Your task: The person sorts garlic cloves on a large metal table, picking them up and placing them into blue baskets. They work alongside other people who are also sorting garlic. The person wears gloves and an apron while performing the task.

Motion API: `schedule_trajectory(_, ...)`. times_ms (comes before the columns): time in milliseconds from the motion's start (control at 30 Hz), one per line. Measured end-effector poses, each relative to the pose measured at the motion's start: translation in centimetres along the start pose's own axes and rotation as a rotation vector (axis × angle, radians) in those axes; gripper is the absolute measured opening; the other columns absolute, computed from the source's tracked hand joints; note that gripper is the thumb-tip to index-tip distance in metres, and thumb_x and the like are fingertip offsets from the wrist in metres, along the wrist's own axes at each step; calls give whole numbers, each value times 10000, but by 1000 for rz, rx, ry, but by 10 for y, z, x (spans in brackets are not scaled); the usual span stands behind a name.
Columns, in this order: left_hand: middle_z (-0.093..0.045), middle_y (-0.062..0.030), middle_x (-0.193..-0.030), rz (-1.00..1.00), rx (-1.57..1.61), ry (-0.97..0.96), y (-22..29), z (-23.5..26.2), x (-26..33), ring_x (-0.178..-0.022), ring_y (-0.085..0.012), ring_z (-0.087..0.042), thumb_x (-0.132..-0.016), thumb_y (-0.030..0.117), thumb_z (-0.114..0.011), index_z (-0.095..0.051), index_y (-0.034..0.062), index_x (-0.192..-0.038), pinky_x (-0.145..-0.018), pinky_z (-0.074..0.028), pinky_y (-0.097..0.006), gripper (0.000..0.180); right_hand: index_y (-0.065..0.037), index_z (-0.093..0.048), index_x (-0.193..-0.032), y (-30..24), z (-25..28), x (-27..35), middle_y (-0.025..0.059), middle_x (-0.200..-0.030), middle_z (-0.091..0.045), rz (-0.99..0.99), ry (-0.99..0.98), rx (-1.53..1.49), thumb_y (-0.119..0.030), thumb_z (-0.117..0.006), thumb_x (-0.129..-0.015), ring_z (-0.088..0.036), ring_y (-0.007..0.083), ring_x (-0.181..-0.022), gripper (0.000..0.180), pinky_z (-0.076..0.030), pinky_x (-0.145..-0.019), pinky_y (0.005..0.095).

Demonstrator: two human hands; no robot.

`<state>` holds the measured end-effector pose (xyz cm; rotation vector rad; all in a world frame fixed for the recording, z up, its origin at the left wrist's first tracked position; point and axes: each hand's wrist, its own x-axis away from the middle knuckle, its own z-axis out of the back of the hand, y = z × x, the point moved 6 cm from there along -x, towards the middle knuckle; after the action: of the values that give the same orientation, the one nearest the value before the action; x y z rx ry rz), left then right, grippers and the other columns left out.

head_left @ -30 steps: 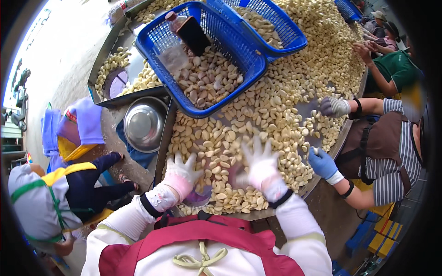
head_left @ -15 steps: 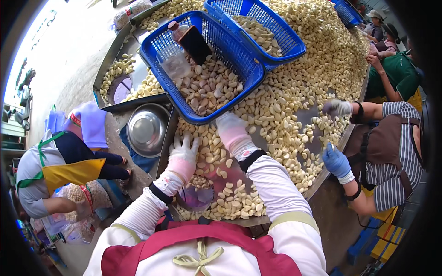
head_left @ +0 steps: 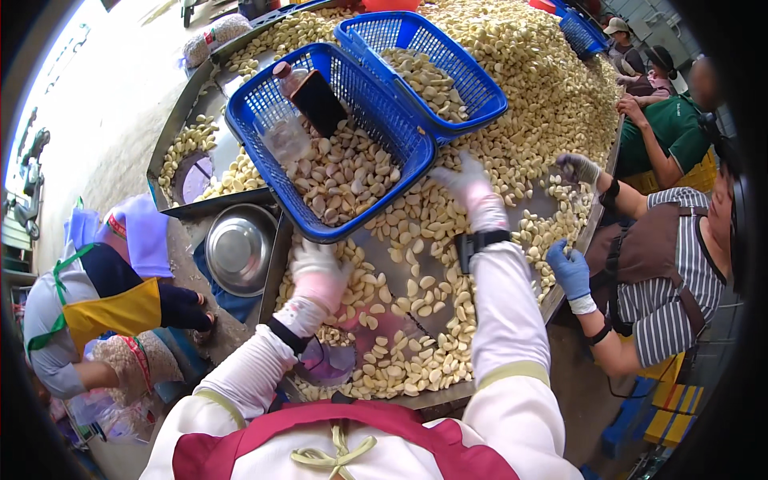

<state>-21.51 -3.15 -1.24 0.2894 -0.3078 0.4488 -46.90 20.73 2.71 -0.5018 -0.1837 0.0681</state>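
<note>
Peeled garlic cloves [head_left: 428,296] lie spread over a metal sorting table. My left hand [head_left: 318,280], in a pale glove, rests on cloves beside the table's left wall, below a blue basket; its fingers are somewhat blurred but look extended. Farther off, my right hand [head_left: 467,182], gloved as well, reaches onto cloves just right of that basket's near end, fingers apart and holding nothing visible. The blue basket [head_left: 320,230] contains darker cloves, a clear plastic piece [head_left: 286,142], a capped bottle [head_left: 290,78] and a dark phone-like slab [head_left: 319,104].
A second blue basket [head_left: 488,112] stands behind, with cloves in it. Left of the table sits a steel bowl [head_left: 238,250]. A purple-lined round opening [head_left: 328,364] lies near my left forearm. Across the right edge, a co-worker's blue-gloved hand [head_left: 569,270] hovers by the cloves.
My right hand has moved away from the basket's near edge, farther out and to the right over the cloves. My left hand stays by the left wall. The whole view has shifted slightly.
</note>
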Motion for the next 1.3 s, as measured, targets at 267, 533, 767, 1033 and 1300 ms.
schedule_trajectory(267, -519, -150, -1341, -412, -169, 1, 2, 12, 23, -1216, -359, -524, -818, 413, -728, -549, 164, -1365, -934, -456, -509, 627, -240, -295, -1593, -6, -40, 109, 122, -1682, -202, 97, -434, 408, -540, -776, -760, -130, 440, -1538, 1007, -164, -1219, 618)
schedule_trajectory(533, -459, -145, -1450, -687, -121, 167, 50, 1, 37, -1342, -398, -427, -793, 376, -744, -561, 203, -1380, -1024, -403, -576, 639, -117, -766, -863, -36, -87, 195, 69, -1025, -679, 549, -206, 428, -182, -682, -813, -668, 281, -938, 118, -561, -802, 418)
schedule_trajectory(767, -397, -203, -1495, -621, -94, 83, 15, -16, 61, -1348, -492, -377, -748, 416, -774, -552, 216, -1389, -1043, -380, -612, 707, -126, -776, -898, -45, -87, 206, 55, -1047, -667, 549, -264, 582, -212, -658, -838, -671, 263, -981, 158, -546, -842, 390)
schedule_trajectory(1033, -375, -236, -1508, -358, 61, 178, -53, 4, 43, -1351, -499, -384, -784, 302, -770, -506, 106, -1416, -1075, -377, -596, 712, -47, -756, -1006, -62, 16, 120, 57, -936, -741, 19, -226, -774, -240, -818, -832, -654, 125, -803, 267, -537, -722, 303)
schedule_trajectory(1300, -325, -232, -1553, -440, -4, 7, -27, -16, 40, -1427, -537, -271, -798, 402, -741, -466, 205, -1465, -1140, -241, -676, 748, -33, -647, -1219, -37, 46, 30, 151, -1157, -703, 69, -125, -1446, -160, -640, -965, -706, 280, -1053, 285, -589, -942, 398)
